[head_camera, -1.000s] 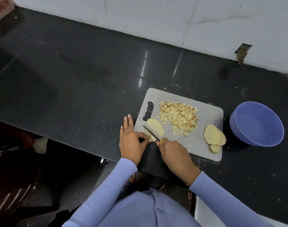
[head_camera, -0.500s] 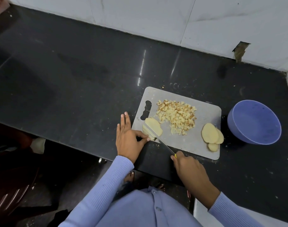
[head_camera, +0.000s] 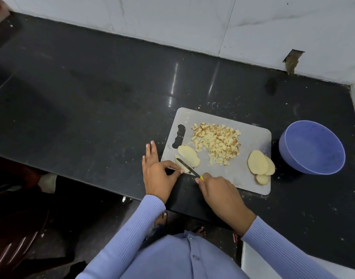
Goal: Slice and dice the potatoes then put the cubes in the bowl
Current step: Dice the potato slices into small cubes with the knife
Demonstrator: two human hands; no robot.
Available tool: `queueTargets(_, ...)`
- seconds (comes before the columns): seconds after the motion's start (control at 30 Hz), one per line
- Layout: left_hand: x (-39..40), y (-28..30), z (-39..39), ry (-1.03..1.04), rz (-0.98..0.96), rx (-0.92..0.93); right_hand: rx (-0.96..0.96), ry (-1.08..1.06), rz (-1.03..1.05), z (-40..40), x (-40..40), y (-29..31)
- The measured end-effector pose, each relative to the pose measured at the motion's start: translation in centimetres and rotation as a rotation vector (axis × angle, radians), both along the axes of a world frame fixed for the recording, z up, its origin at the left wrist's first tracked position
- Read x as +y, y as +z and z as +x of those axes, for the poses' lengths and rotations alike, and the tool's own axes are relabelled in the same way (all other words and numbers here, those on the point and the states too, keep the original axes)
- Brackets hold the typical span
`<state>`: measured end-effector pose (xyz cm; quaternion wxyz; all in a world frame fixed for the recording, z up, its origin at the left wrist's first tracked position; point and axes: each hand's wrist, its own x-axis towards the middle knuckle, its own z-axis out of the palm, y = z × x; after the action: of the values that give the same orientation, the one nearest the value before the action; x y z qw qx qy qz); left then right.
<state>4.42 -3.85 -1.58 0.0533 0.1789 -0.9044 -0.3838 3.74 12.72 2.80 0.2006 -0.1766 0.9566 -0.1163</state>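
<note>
Now right hand, gripping knife, moved forward, blade back across potato slices; left hand still pinching them.

Grey plastic cutting board on black stone counter. Left hand pinches pale potato slices at board's near-left corner; right hand grips yellow-handled black knife, blade across slices. Diced potato pile mid-board. Blue round bowl right of board.

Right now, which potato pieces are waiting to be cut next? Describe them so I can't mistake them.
Find the grey cutting board on the black counter. At its right end, nearest the blue bowl, lies a small stack of slices. Unlike the diced pile, they are whole rounds, untouched by either hand.
</note>
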Motion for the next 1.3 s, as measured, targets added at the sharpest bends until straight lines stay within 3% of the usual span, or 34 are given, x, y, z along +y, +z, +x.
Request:
queueTargets(0.43,-0.5,0.6,-1.1,0.055,0.044,-0.160,-0.026,0.107,0.163,-0.3,0.4,-0.6)
queueTargets(0.77,-0.6,0.9,-1.3,0.024,0.017,-0.204,-0.052,0.017,0.219,1.4,3.9,-0.6)
queueTargets(1.03,-0.8,0.8,-0.9,-0.033,-0.157,-0.125,-0.041,-0.036,0.108,2.1,3.2,0.1)
queueTargets(1.17,-1.0,0.6,-0.9,-0.083,-0.156,-0.085,-0.034,-0.050,0.065,1.4,2.0,0.1)
queueTargets(1.3,-2.0,0.7,-2.2,-0.286,-0.115,-0.095,-0.002,-0.142,-0.042,0.6,2.8,0.3)
